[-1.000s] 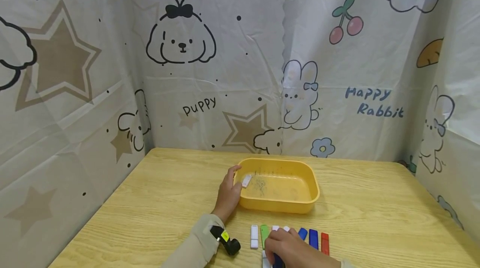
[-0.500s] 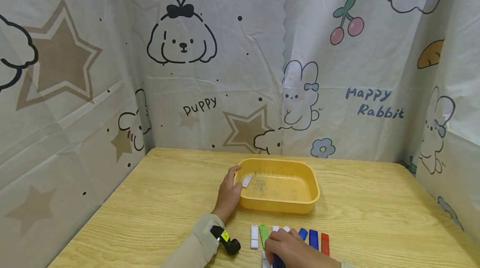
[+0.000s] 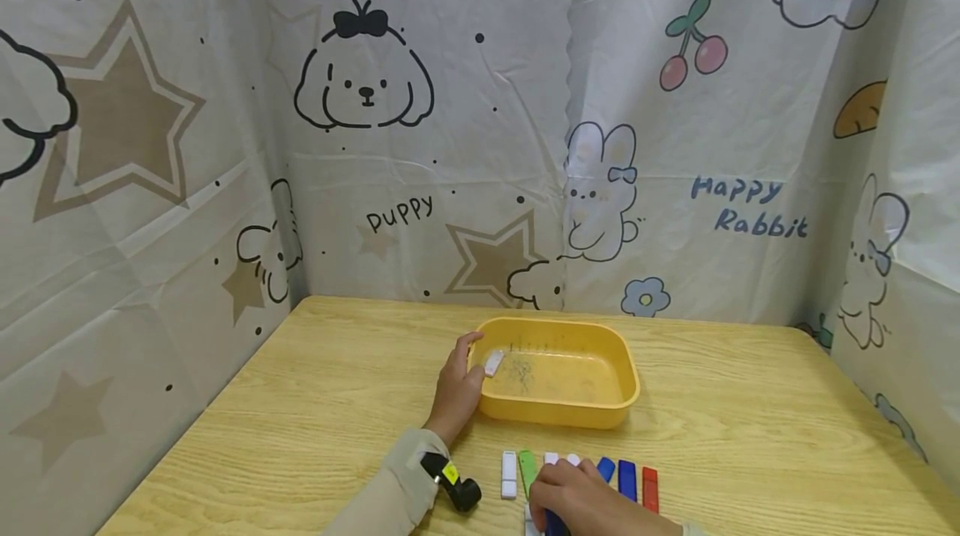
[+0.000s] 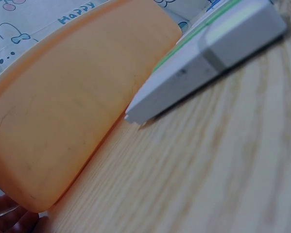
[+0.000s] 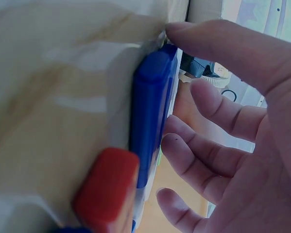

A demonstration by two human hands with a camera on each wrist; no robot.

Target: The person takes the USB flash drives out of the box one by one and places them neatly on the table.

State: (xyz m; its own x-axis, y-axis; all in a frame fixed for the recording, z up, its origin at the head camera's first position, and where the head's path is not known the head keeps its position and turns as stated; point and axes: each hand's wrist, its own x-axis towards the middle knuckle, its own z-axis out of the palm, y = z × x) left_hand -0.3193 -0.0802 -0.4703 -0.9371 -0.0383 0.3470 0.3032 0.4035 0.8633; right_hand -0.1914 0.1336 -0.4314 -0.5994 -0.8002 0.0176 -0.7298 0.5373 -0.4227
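Note:
My left hand [image 3: 456, 390] holds the left end of a yellow plastic box [image 3: 592, 411]; in the left wrist view its fingers [image 4: 9, 213] curl at the box's corner. My right hand [image 3: 585, 498] is over the front of a group of small oblong plastic pieces. A dark blue piece [image 5: 150, 107] lies along the table beside its thumb and bent fingers. The thumb tip meets the near end of this piece, while the other fingers stand apart. A white piece [image 3: 531, 519] shows at the right hand's left side. Inside the box lies another white piece [image 3: 493, 363].
Across the back row are a white piece [image 3: 508, 473], a green piece [image 3: 528, 469], blue pieces [image 3: 627, 479] and a red piece [image 3: 650, 488]. A black device [image 3: 453, 482] is strapped on the left sleeve. Printed cloth [image 3: 420, 144] encloses the wooden table [image 3: 360, 369].
The green piece has tilted slightly within the last second. Both hands and the box hold almost the same place.

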